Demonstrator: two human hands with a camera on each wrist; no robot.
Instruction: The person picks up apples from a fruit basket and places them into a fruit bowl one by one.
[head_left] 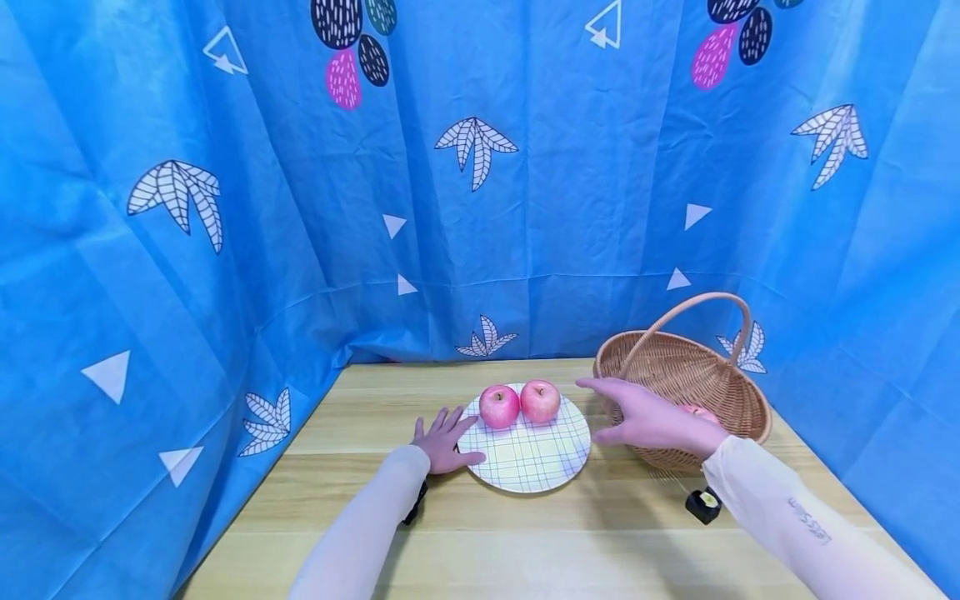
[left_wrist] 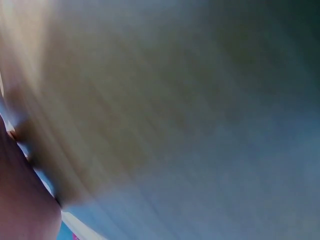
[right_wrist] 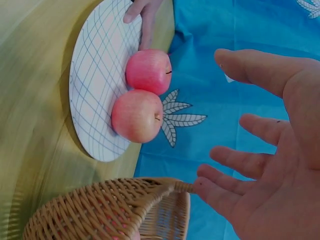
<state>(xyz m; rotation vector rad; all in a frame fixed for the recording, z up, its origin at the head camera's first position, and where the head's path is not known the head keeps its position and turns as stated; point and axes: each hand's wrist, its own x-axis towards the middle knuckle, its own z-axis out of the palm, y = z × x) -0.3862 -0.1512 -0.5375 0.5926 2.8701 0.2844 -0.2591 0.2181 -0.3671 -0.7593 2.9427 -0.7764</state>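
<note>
Two pink-red apples, a left apple (head_left: 498,407) and a right apple (head_left: 540,402), sit side by side toward the far part of a round white plate with a blue grid pattern (head_left: 536,462). My left hand (head_left: 444,443) lies at the plate's left edge, fingers spread, thumb over the rim. My right hand (head_left: 641,414) is raised between the plate and a wicker basket (head_left: 682,367), overlapping the basket in the head view. In the right wrist view its fingers (right_wrist: 245,162) are apart with nothing between them. Another apple (head_left: 701,412) shows inside the basket, partly hidden by my right hand.
The basket stands at the right of the wooden table (head_left: 375,517), its tall arched handle (head_left: 693,298) rising above it. A blue patterned curtain (head_left: 525,250) hangs behind and along both sides. The left wrist view is mostly blurred tabletop.
</note>
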